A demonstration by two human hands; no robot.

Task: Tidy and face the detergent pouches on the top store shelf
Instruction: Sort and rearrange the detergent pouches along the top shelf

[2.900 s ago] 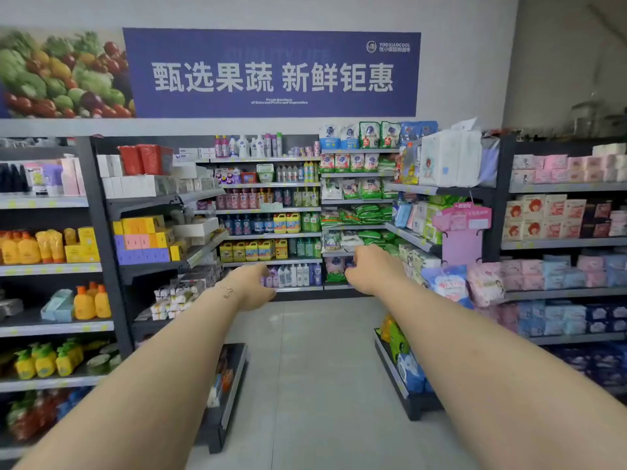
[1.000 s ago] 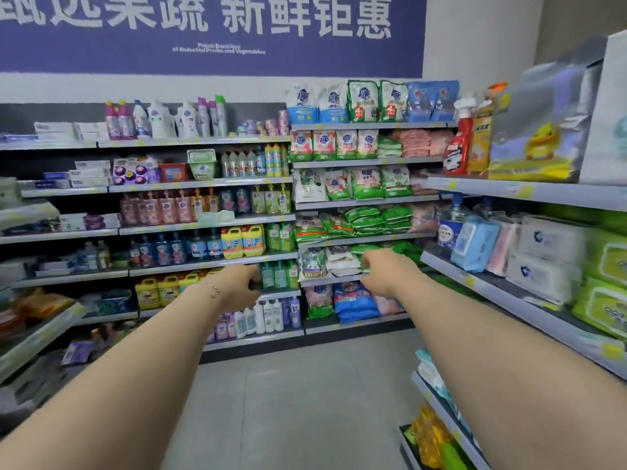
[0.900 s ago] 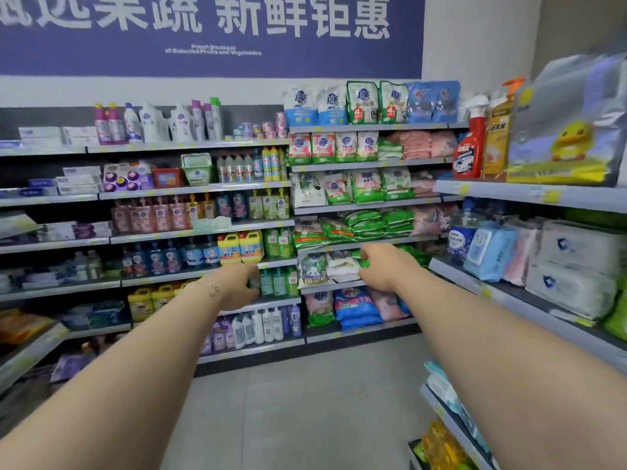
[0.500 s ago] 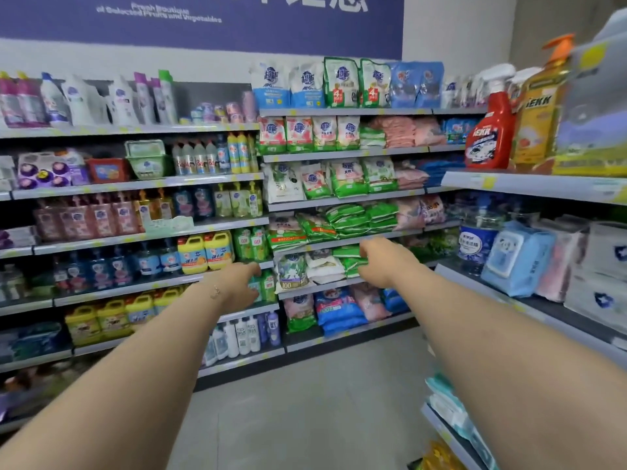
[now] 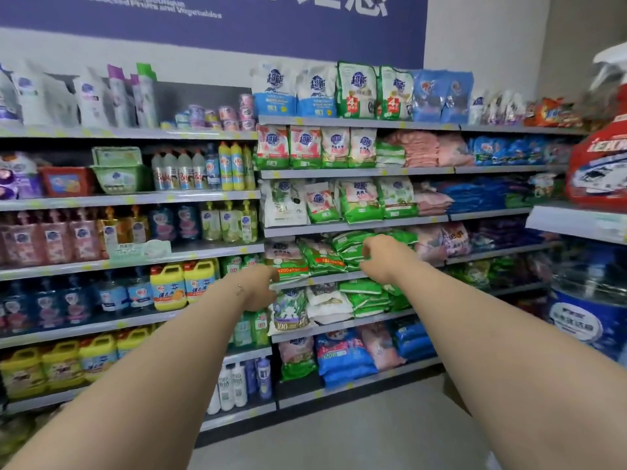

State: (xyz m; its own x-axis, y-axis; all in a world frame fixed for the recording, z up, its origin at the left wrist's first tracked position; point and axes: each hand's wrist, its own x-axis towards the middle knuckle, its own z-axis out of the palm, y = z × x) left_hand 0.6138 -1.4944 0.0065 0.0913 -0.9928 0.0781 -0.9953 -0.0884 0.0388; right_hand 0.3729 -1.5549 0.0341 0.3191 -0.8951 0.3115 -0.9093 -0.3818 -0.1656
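Detergent pouches stand upright in a row on the top shelf (image 5: 359, 123) ahead: two white-and-blue pouches (image 5: 294, 91), two green-and-white pouches (image 5: 373, 91) and two blue pouches (image 5: 441, 95). Both my arms stretch forward at mid-shelf height, well below that row and short of the shelves. My left hand (image 5: 259, 288) has its fingers curled in and holds nothing. My right hand (image 5: 381, 257) is likewise loosely closed and empty.
Lower shelves hold more pouches and bags (image 5: 339, 205). Bottles and yellow jugs (image 5: 183, 283) fill the left bay. A side shelf (image 5: 576, 222) with a red spray bottle (image 5: 600, 164) juts in at right. Grey floor (image 5: 339, 435) lies below.
The shelves have come closer and larger in view as I walked down the aisle. Both arms stay stretched forward with hands closed and empty.
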